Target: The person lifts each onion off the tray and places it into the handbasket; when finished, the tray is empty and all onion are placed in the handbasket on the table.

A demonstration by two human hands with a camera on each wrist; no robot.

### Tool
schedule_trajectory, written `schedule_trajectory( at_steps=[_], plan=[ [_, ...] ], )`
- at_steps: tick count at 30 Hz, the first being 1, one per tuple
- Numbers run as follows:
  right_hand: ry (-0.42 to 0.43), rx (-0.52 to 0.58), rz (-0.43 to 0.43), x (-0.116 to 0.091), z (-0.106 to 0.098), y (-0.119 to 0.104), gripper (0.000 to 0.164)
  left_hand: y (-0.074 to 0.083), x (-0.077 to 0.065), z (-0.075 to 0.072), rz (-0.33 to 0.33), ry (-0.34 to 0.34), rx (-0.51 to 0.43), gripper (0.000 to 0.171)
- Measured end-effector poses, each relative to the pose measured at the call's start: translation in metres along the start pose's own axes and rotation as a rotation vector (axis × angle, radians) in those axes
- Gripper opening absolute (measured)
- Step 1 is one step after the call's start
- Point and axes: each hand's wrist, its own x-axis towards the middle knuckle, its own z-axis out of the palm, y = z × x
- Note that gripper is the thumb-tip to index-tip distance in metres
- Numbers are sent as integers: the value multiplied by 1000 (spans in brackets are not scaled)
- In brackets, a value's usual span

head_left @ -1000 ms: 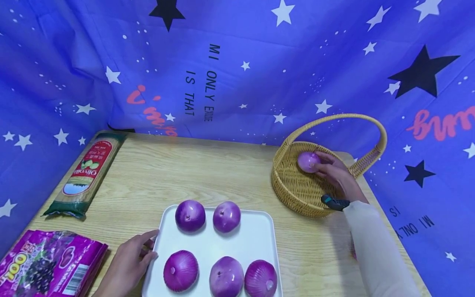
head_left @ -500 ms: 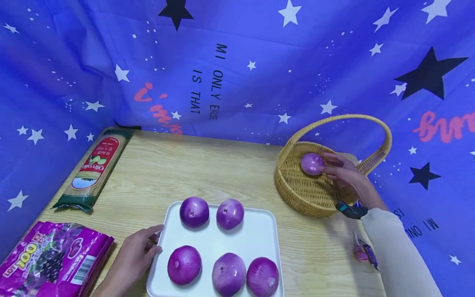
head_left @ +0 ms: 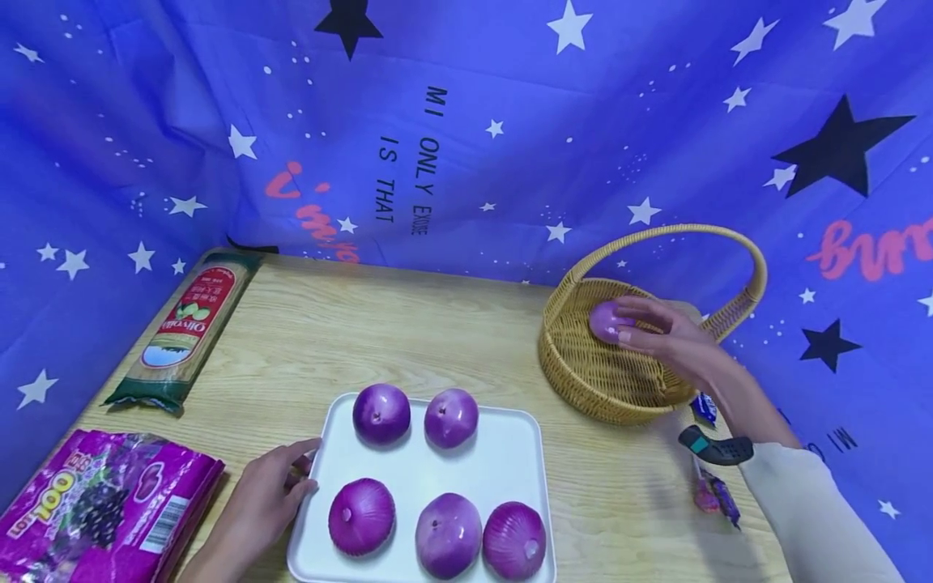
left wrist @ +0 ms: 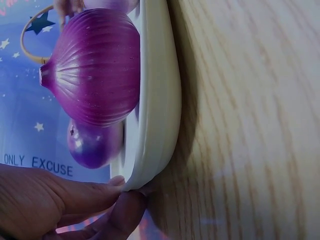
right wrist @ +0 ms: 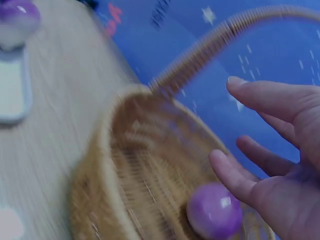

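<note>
My left hand (head_left: 258,498) pinches the left rim of a white tray (head_left: 503,457); in the left wrist view its thumb (left wrist: 92,196) lies over the rim with a finger below. Several purple onions stand on the tray, among them a ribbed onion (left wrist: 95,70) close to that hand. On the right, a round wicker basket (head_left: 583,385) with a tall arched handle holds a single onion (right wrist: 215,212) on its floor. Over that onion is my right hand (head_left: 674,336), fingers spread and holding nothing. The head view shows the onion partly hidden behind its fingers.
A long bag of pasta (head_left: 189,332) lies at the back left, with a purple grape candy bag (head_left: 109,506) in front of it. Small wrapped candies (head_left: 714,494) lie right of the tray, near the basket. A blue star-printed cloth (head_left: 466,162) hangs behind the table.
My right hand has let go of the onion inside the basket, and its fingers have come apart from it. The left hand keeps its hold on the tray.
</note>
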Motion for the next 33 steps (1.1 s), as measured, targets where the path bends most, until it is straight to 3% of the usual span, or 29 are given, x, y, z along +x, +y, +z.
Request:
schedule_trajectory(
  at_steps=[5, 10, 19, 25, 33],
  plan=[
    [-102, -4, -71, -3, 31, -20, 55, -2, 0, 1, 25, 16, 6, 45],
    [-269, 67, -105, -15, 64, -34, 55, -2, -2, 2, 23, 16, 5, 45],
    [-532, 76, -94, -33, 111, -16, 53, -1, 1, 0, 49, 16, 34, 47],
    [-584, 105, -67, -45, 135, 7, 53, 3, 4, 0, 65, 28, 24, 47],
    [-629, 77, -49, -65, 159, 30, 57, 2, -1, -1, 74, 24, 20, 47]
  ],
)
